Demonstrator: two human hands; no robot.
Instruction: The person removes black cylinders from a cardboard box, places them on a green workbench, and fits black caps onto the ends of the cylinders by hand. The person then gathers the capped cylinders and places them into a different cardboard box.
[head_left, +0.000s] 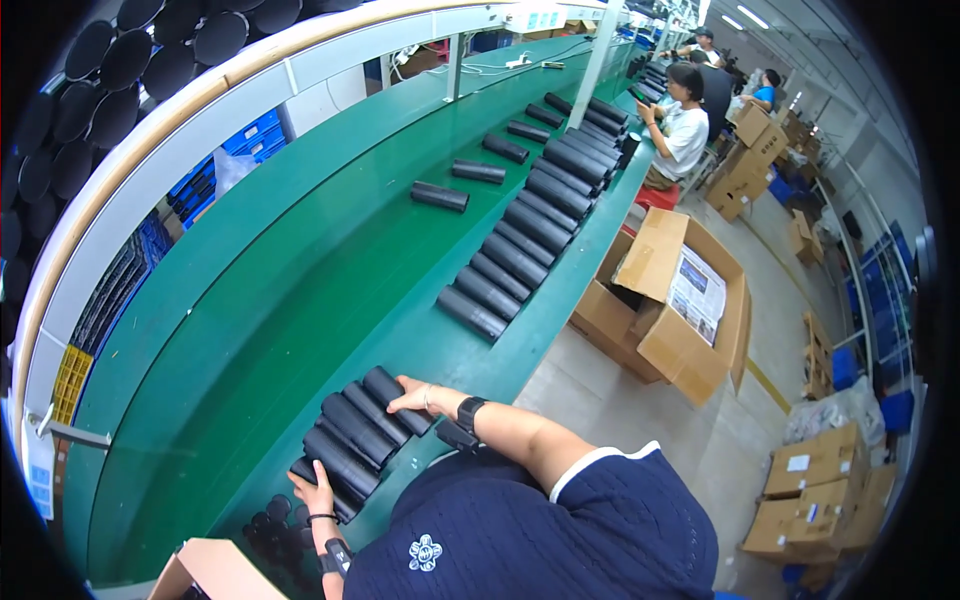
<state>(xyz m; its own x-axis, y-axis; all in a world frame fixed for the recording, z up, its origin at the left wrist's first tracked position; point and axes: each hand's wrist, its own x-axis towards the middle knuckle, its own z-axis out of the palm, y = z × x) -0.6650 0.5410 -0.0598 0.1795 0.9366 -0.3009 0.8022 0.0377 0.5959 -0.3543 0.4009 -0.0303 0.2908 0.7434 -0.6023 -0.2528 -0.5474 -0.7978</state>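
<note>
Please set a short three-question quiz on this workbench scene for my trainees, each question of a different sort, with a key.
1. True or false: the left hand and the right hand are at opposite ends of one group of black tubes.

2. Which hand is nearer the cluster of dark round pieces?
A) Left
B) Right

3. Fill in the blank: the nearest co-worker farther along the bench wears a ___ top.

Key: 1 true; 2 A; 3 white.

The left hand (314, 494) hides a part of the end black tube (346, 508). The cardboard box (222, 570) is cut by the lower edge; black discs (276, 522) beside it blur together.
</note>
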